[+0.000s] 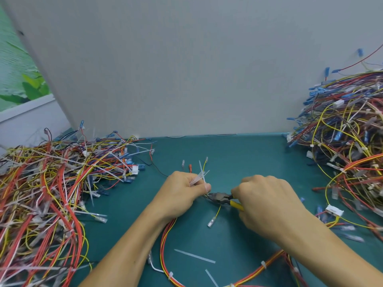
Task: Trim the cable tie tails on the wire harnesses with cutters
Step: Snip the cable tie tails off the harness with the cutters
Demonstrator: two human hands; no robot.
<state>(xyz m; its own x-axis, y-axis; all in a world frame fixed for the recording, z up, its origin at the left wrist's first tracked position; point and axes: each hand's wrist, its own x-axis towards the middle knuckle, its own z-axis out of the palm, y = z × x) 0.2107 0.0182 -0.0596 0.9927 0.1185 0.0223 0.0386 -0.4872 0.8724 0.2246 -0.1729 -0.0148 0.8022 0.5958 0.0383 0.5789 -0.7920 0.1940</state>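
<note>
My right hand [267, 201] grips the yellow handles of the cutters [222, 198], whose dark jaws point left at the harness by my left thumb. My left hand [182, 195] pinches the red, orange and yellow wire harness [165, 241] together with several white cable tie tails [200, 176] that stick up from my fingers. The harness loops down under my forearms toward the near edge, with white ties [263, 264] on it. A yellow lead with a clear terminal [211, 222] hangs below the jaws.
A big heap of harnesses with long tie tails [51, 187] covers the left of the green table [238, 162]. Another heap [348, 146] rises at the right. Cut tie strips [194, 256] lie near the front. A grey partition [186, 69] closes the back.
</note>
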